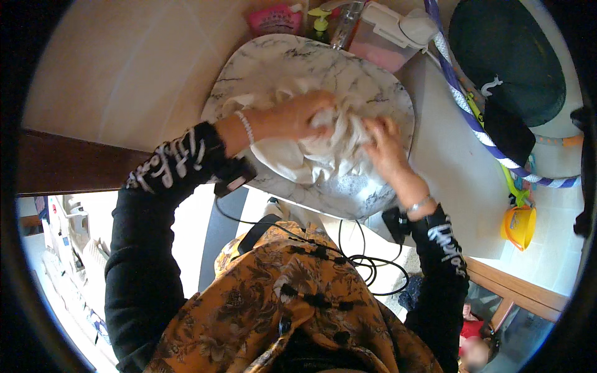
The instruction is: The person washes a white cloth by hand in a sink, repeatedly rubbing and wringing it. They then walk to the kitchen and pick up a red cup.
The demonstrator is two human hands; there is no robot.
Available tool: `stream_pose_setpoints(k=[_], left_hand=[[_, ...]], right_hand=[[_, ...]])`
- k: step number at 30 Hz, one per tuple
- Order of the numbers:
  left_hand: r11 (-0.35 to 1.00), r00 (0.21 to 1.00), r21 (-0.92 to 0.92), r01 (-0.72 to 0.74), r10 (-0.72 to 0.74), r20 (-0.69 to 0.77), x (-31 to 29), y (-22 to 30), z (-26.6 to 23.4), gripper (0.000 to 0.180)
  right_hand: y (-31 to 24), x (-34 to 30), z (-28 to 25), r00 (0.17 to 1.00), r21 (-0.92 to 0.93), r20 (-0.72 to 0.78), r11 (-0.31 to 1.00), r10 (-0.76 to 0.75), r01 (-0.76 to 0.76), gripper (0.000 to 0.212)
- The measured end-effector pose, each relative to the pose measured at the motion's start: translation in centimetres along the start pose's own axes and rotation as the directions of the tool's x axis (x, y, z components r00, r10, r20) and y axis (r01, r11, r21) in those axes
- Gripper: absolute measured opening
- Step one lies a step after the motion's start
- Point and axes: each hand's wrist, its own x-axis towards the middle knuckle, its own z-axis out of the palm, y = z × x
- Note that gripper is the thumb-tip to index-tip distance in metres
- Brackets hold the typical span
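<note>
A crumpled white cloth (283, 160) lies bunched up in a white basin (273, 59) with grey marble veining. My left hand (311, 115) reaches across from the left, its fingers closed on a gathered fold near the middle of the basin. Facing it, my right hand (387, 148) has its fingers curled round the right end of the same bunched fold. Whitish suds or wet shine (360, 186) show at the basin's near right. What kind of cloth it is cannot be made out.
Behind the basin stand a pink pouch (275, 20), a pump bottle (319, 25) and a clear lidded container (385, 37). To the right are a purple-and-white wrapped hoop (463, 102), a dark round object (507, 56) and a yellow toy bucket (518, 227). Black cables (373, 264) hang below.
</note>
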Motion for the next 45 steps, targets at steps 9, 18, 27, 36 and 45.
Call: stream_pose_setpoints(k=[9,18,27,36,45], left_hand=[[0.763,0.970,0.604,-0.228,0.125,0.208,-4.1,1.4,4.4,0.045],[0.868,0.998,0.497,-0.006,-0.025,0.055,3.4,-6.1,6.5,0.047],[0.894,0.895,0.096,0.437,-0.422,-0.142,10.1,-9.4,4.8,0.042],[0.804,0.796,0.042,0.593,-0.578,-0.177,9.0,-8.1,4.5,0.042],[0.936,0.971,0.259,-0.238,0.229,0.061,-2.3,0.3,0.2,0.049]], right_hand=[[-2.9,-4.9,4.8,0.979,-0.296,0.158,0.939,-0.131,0.173,0.050],[3.2,2.8,7.9,0.996,-0.312,0.088,0.949,-0.008,0.035,0.052],[7.2,10.4,8.3,0.896,-0.304,0.264,0.913,0.357,-0.274,0.030],[5.0,9.6,5.5,0.953,0.231,0.062,0.925,0.296,-0.302,0.029],[-2.1,-1.8,0.5,0.994,0.083,0.109,0.996,0.008,-0.018,0.033]])
